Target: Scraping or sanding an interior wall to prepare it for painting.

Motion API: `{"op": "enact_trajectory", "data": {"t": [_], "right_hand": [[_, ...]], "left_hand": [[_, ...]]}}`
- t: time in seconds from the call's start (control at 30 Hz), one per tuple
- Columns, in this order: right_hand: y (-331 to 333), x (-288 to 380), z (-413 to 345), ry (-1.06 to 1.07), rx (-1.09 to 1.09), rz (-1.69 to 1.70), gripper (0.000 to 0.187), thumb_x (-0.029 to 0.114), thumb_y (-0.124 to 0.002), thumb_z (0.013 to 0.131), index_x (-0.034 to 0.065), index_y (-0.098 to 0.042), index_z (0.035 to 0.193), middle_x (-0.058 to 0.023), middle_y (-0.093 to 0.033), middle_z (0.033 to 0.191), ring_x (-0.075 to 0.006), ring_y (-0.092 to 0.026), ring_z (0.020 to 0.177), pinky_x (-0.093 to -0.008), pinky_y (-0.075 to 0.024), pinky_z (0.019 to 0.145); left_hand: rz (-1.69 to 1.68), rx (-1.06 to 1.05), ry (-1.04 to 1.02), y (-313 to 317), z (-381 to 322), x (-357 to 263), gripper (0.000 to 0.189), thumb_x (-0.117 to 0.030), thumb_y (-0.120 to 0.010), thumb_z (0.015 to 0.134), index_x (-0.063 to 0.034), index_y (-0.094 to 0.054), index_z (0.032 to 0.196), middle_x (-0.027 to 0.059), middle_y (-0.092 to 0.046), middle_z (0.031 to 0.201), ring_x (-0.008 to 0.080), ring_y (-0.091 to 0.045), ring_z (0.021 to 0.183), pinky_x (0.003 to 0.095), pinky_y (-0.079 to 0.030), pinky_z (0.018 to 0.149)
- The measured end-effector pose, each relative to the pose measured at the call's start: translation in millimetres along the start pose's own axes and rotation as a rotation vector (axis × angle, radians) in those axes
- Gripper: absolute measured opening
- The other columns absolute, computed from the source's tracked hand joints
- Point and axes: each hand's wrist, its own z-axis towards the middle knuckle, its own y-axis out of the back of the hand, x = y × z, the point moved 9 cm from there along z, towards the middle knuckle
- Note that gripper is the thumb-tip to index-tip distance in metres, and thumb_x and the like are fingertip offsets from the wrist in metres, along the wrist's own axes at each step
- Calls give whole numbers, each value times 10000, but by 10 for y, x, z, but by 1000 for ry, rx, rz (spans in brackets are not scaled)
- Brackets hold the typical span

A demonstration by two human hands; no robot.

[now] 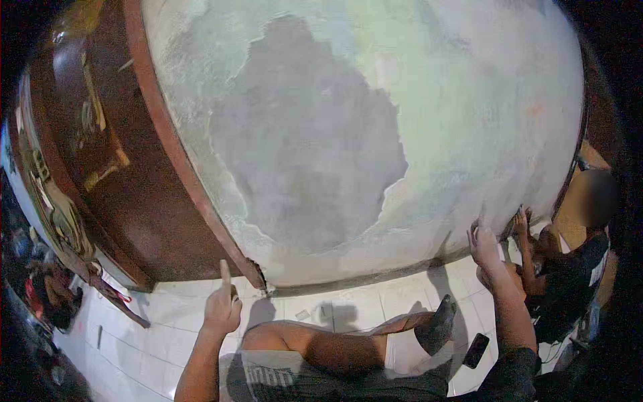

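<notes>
My left hand [222, 307] is raised in the lower left-centre, its index finger extended upward and the other fingers curled, with nothing seen in it. Beyond the fingertip is the foot of a brown wooden door [166, 221] and its reddish frame [201, 201]. At the lower right, my right hand [485, 248] is raised before the painted wall [452, 151], fingers partly bent, holding nothing visible; whether it touches the wall cannot be told. A large grey bare patch [311, 130] with ragged edges lies in the wall's pale green and white paint.
Another person [562, 281] sits close at right, hands raised near the wall. A dark phone [475, 350] lies on the white tiled floor [291, 311]. Folded bare legs [341, 346] are below. More people [55, 291] are at far left. A dark baseboard [351, 284] edges the wall.
</notes>
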Motion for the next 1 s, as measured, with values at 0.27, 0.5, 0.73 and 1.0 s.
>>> {"op": "enact_trajectory", "data": {"t": [0.27,0.5,0.73,1.0], "right_hand": [[-406,2253,-599,361,352,434,446,357,-688,926,55,-678,1253,-182,-661,1275,-370,-602,1188,-485,-437,1067],[-175,3877,-1528,518,516,1316,517,229,-674,933,51,-562,1404,-168,-614,1351,-326,-598,1252,-435,-492,1049],[250,3874,-1700,827,-142,722,470,189,-685,926,56,-593,1367,-168,-587,1405,-303,-571,1307,-419,-465,1081],[-134,3693,-1652,829,34,760,492,207,-656,923,66,-583,1388,-153,-594,1398,-302,-553,1300,-430,-450,1078]], "left_hand": [[-44,-90,-399,-466,-299,-1060,631,-144,-639,807,101,-529,1379,196,-676,1090,355,-614,1068,475,-456,973],[-1700,320,305,-916,-416,-1638,620,-326,-411,1015,0,-372,1541,196,-571,1383,291,-608,1193,426,-544,974],[-1887,617,154,-830,-521,-2230,747,-495,-376,1042,62,-318,1536,252,-391,1566,359,-410,1433,486,-293,1211],[-2238,710,298,-1015,-370,-2361,815,-485,-433,1041,94,-186,1557,302,-235,1620,408,-310,1480,516,-219,1241]]}}
